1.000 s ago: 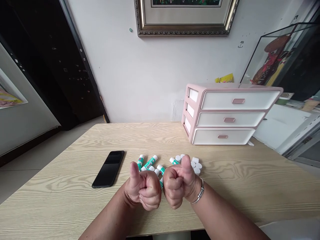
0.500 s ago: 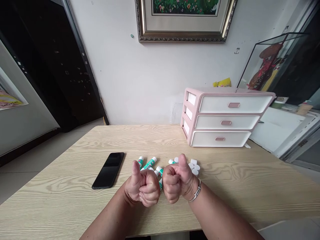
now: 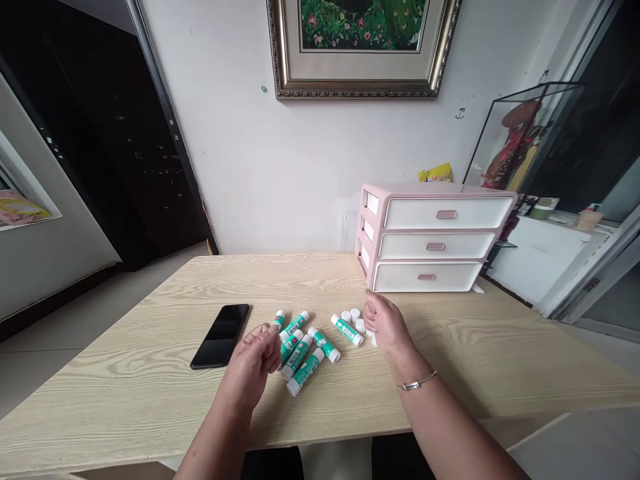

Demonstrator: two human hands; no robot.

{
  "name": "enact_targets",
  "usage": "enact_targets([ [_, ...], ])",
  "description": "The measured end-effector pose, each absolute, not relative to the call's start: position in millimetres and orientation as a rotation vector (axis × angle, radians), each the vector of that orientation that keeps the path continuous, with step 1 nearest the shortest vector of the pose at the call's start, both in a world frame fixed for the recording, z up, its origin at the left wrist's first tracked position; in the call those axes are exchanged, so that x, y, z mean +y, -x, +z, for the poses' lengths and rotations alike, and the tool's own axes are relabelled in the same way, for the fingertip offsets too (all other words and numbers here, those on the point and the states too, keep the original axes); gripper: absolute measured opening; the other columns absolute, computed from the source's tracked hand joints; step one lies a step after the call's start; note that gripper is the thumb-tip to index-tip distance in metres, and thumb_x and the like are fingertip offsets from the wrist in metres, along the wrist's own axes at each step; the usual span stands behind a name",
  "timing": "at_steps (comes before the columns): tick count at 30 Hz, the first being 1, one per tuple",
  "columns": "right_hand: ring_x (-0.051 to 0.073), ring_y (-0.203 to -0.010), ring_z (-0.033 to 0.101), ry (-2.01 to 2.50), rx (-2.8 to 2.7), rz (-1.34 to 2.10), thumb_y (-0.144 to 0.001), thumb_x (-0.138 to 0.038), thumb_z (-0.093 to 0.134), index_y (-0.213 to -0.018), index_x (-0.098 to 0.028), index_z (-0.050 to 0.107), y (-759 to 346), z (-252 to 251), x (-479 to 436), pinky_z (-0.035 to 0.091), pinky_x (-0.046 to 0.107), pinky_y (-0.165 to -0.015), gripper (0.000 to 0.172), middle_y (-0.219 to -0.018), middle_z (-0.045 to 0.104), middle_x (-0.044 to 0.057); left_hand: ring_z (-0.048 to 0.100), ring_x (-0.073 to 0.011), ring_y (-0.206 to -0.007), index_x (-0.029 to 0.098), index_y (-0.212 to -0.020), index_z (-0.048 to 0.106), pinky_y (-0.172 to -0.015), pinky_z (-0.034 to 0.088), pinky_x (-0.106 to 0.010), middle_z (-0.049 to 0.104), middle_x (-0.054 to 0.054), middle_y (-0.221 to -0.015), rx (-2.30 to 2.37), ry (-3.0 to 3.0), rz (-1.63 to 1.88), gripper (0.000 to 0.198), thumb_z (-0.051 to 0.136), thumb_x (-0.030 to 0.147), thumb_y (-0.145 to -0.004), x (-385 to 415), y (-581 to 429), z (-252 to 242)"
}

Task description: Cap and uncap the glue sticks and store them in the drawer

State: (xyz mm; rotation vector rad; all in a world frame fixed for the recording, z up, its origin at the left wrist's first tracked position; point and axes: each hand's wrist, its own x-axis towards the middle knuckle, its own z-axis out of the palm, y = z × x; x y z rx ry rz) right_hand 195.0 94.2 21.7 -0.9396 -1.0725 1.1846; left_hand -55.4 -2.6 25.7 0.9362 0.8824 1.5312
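Observation:
Several green-and-white glue sticks (image 3: 306,372) lie in a loose group on the table, one of them (image 3: 347,330) apart to the right. Beside that one are several small white round caps (image 3: 360,325). My left hand (image 3: 256,353) is closed at the left edge of the group, its fingers curled and the thumb against them, partly hiding some sticks. Over the right side of the caps is my right hand (image 3: 386,323), also closed and covering part of them. I see nothing held in either hand. A metal bracelet (image 3: 413,385) circles my right wrist.
A black phone (image 3: 220,336) lies left of my left hand. Toward the back right stands a pink-and-white drawer unit (image 3: 427,250) with a yellow packet (image 3: 439,173) on or behind its top. The wooden table's (image 3: 150,400) front edge runs close below my forearms.
My hands were together as fists with thumbs up; they have moved apart, left hand leftward, right hand rightward, and thumbs have lowered. More glue sticks show between them. The view has shifted slightly.

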Motion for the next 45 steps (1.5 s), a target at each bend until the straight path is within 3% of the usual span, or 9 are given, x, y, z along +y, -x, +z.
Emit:
enact_targets([
  [4, 0.012, -0.051, 0.04, 1.175, -1.219, 0.778, -0.083, -0.063, 0.059, -0.067, -0.024, 0.044, -221.4, 9.8, 70.4, 0.031, 0.026, -0.049, 0.045, -0.055, 0.046, -0.005, 0.043, -0.0104, -0.056, 0.019, -0.069, 0.058, -0.055, 0.036, -0.022, 0.05, 0.004, -0.059, 1.329, -1.203, 1.478, 0.034, 0.073, 0.047, -0.081, -29.0, 50.7, -0.2],
  [9, 0.019, -0.067, 0.056, 1.411, -1.386, 0.588, -0.086, -0.058, 0.053, -0.082, -0.023, 0.057, -234.4, -3.2, 48.9, 0.04, 0.029, -0.061, 0.036, -0.072, 0.063, 0.001, 0.052, -0.0161, -0.063, 0.02, -0.071, 0.064, -0.059, 0.041, -0.027, 0.06, -0.001, -0.071, 1.599, -1.439, 1.545, 0.041, 0.069, 0.061, -0.077, -50.1, 36.6, -9.7],
  [13, 0.02, -0.075, 0.062, 1.505, -1.54, 0.53, -0.09, -0.049, 0.049, -0.091, -0.023, 0.061, -239.1, -10.8, 41.4, 0.041, 0.029, -0.068, 0.028, -0.08, 0.069, 0.002, 0.045, -0.0143, -0.057, 0.021, -0.071, 0.061, -0.054, 0.035, -0.025, 0.052, 0.002, -0.061, 1.653, -1.27, 1.519, 0.052, 0.066, 0.072, -0.072, -55.5, 42.1, -9.9],
  [17, 0.02, -0.074, 0.063, 1.53, -1.668, 0.442, -0.092, -0.04, 0.047, -0.099, -0.022, 0.062, -234.8, -10.8, 28.3, 0.04, 0.028, -0.067, 0.024, -0.079, 0.069, 0.002, 0.041, -0.0127, -0.059, 0.02, -0.067, 0.054, -0.055, 0.031, -0.023, 0.049, 0.003, -0.063, 1.601, -1.176, 1.387, 0.05, 0.062, 0.067, -0.081, -52.6, 58.5, -23.2],
  [20, 0.019, -0.07, 0.062, 1.546, -1.803, 0.395, -0.094, -0.037, 0.047, -0.107, -0.022, 0.064, -223.0, -9.3, 18.1, 0.038, 0.028, -0.063, 0.026, -0.077, 0.068, 0.002, 0.04, -0.0127, -0.061, 0.02, -0.07, 0.055, -0.056, 0.03, -0.023, 0.048, 0.004, -0.064, 1.533, -1.188, 1.375, 0.045, 0.061, 0.062, -0.085, -51.0, 64.2, -32.5],
  [30, 0.026, -0.087, 0.069, 1.717, -2.045, 0.21, -0.099, -0.036, 0.05, -0.127, -0.019, 0.056, -193.5, -8.7, 23.0, 0.041, 0.032, -0.068, 0.033, -0.101, 0.074, 0.01, 0.034, -0.0126, -0.058, 0.02, -0.07, 0.056, -0.055, 0.026, -0.023, 0.047, 0.004, -0.062, 1.576, -1.247, 1.319, 0.047, 0.062, 0.065, -0.083, -56.8, 56.7, -27.5],
  [33, 0.027, -0.09, 0.069, 1.802, -2.056, 0.21, -0.098, -0.035, 0.052, -0.125, -0.017, 0.058, -188.4, -7.8, 29.2, 0.043, 0.033, -0.071, 0.033, -0.101, 0.074, 0.013, 0.033, -0.0119, -0.059, 0.02, -0.068, 0.055, -0.055, 0.026, -0.022, 0.045, 0.005, -0.061, 1.554, -1.257, 1.329, 0.046, 0.063, 0.063, -0.083, -58.3, 55.1, -25.6],
  [39, 0.027, -0.083, 0.07, 1.885, -2.008, 0.183, -0.098, -0.038, 0.051, -0.1, -0.016, 0.066, -188.4, -17.1, 39.1, 0.041, 0.032, -0.066, 0.026, -0.093, 0.074, 0.015, 0.032, -0.0111, -0.058, 0.019, -0.068, 0.055, -0.055, 0.025, -0.022, 0.042, 0.005, -0.06, 1.525, -1.269, 1.322, 0.045, 0.063, 0.061, -0.084, -61.4, 52.4, -23.2],
  [45, 0.022, -0.072, 0.066, 1.651, -1.776, 0.37, -0.1, -0.046, 0.043, -0.083, -0.022, 0.064, -204.1, -27.8, 29.1, 0.037, 0.03, -0.059, 0.036, -0.078, 0.071, 0.008, 0.036, -0.012, -0.06, 0.02, -0.068, 0.054, -0.056, 0.028, -0.022, 0.047, 0.004, -0.061, 1.501, -1.199, 1.377, 0.043, 0.061, 0.057, -0.088, -72.1, 45.4, -25.8],
])
